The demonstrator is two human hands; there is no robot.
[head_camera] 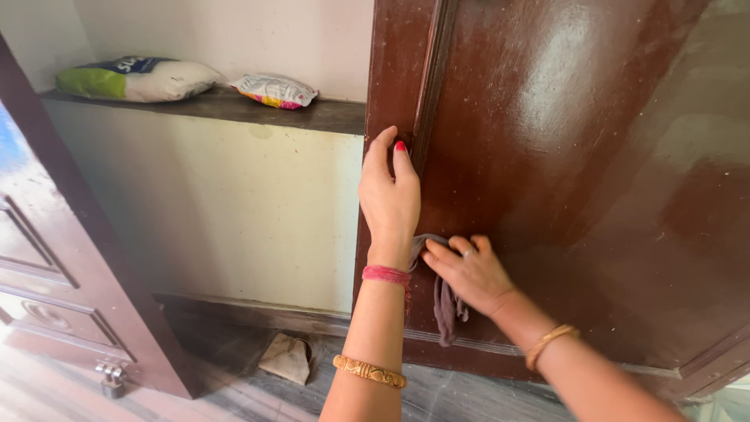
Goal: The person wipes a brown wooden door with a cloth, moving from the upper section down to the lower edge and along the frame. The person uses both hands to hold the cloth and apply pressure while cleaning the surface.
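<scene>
- Above my hands, a dark shelf runs along the wall, carrying a white and green sack and a smaller white, pink and yellow packet.
- Below me, a crumpled brown bag lies on the streaked grey floor.

A small grey-brown cleaning cloth is crumpled and limp, pressed flat against the upright face of a glossy dark-brown wooden door. Its upper part is bunched and hidden, while a loose tail hangs toward 6 o'clock, ending just above the door's lower moulding. The door has raised panel mouldings, a worn sheen, and pale specks; its edge lies at 9 o'clock from the cloth.
</scene>
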